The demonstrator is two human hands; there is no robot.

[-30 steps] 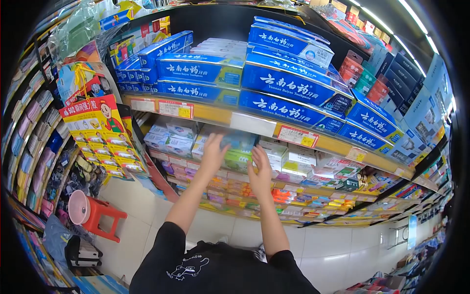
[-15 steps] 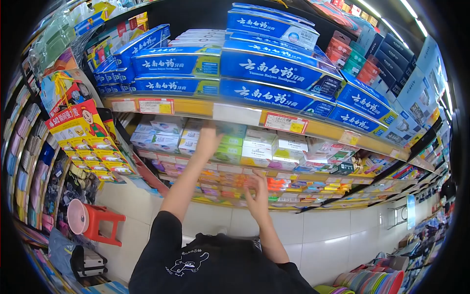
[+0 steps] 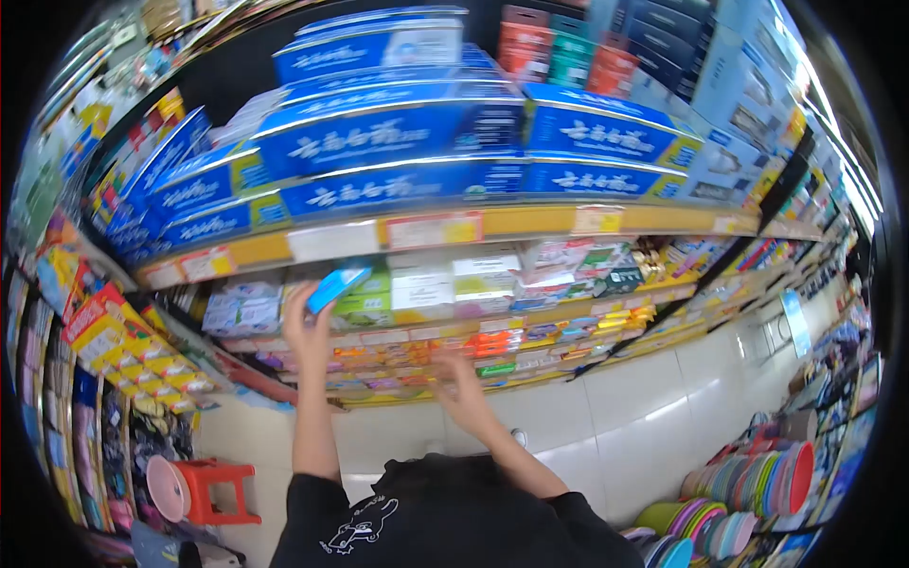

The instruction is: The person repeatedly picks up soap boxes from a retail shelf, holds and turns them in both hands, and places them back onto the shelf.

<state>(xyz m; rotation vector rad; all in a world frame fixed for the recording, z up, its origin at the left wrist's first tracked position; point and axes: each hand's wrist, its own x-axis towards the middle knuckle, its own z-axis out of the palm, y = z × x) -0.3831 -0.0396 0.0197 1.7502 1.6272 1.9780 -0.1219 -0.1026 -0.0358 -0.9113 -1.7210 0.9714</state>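
Note:
My left hand is closed around a small blue box, held tilted in front of the lower shelf. Green boxes and white-topped boxes stand just right of it on that shelf, and pale boxes lie to its left. Over the rows of small colourful packs, my right hand hovers with its fingers apart and nothing in them. Motion blurs that hand somewhat.
Large blue toothpaste boxes are stacked on the upper shelf, above a yellow shelf edge with price tags. A red stool stands at lower left. Stacked colourful basins sit at lower right.
My left hand has drawn back from among the shelf boxes and now shows a small blue box. My right hand has moved slightly left and down. The view has turned right.

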